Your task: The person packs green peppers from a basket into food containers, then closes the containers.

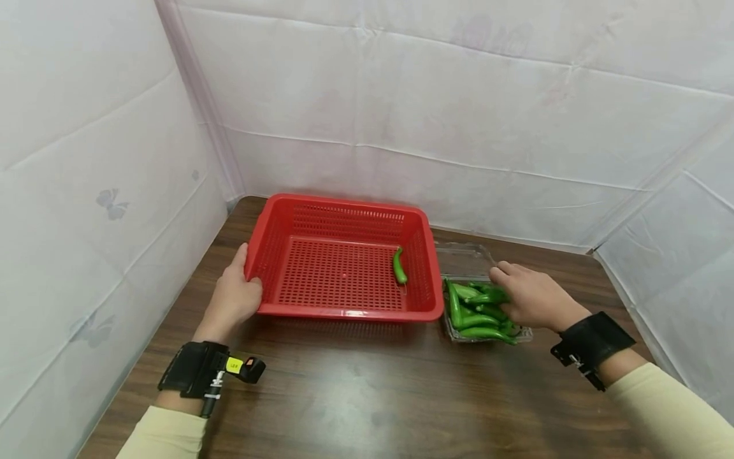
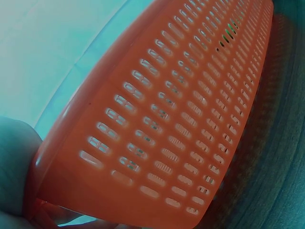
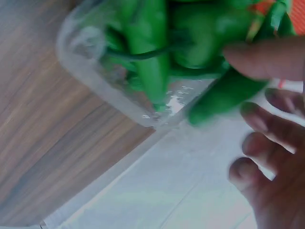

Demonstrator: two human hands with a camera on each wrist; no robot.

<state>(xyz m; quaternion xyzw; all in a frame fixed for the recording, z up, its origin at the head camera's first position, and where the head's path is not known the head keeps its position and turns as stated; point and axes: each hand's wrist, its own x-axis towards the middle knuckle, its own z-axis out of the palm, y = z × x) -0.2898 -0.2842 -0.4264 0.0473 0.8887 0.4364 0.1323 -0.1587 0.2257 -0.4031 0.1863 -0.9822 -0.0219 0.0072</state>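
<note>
The left hand point(image 1: 232, 296) grips the left rim of the red basket point(image 1: 338, 220), thumb over the edge and fingers curled against the outer wall; in the left wrist view the slotted wall point(image 2: 181, 119) fills the frame with the palm at its near left corner. The basket sits toward the back left of the wooden table point(image 1: 367, 389), near the corner of the white sheeting. One green pepper point(image 1: 399, 266) lies alone on the basket floor, close to its right wall.

Just beside the basket's right edge stands a clear plastic tray point(image 1: 467, 255) piled with green peppers point(image 1: 473, 312). The right hand point(image 1: 530, 296) rests over the right side of that pile, fingers bent downward onto the top peppers. The right wrist view shows a fingertip point(image 3: 267, 57) pressed against one pepper point(image 3: 224, 95) while the other fingers hang loosely curled below it; whether the pepper is truly pinched cannot be told. The tray stands near the table's right back part.
</note>
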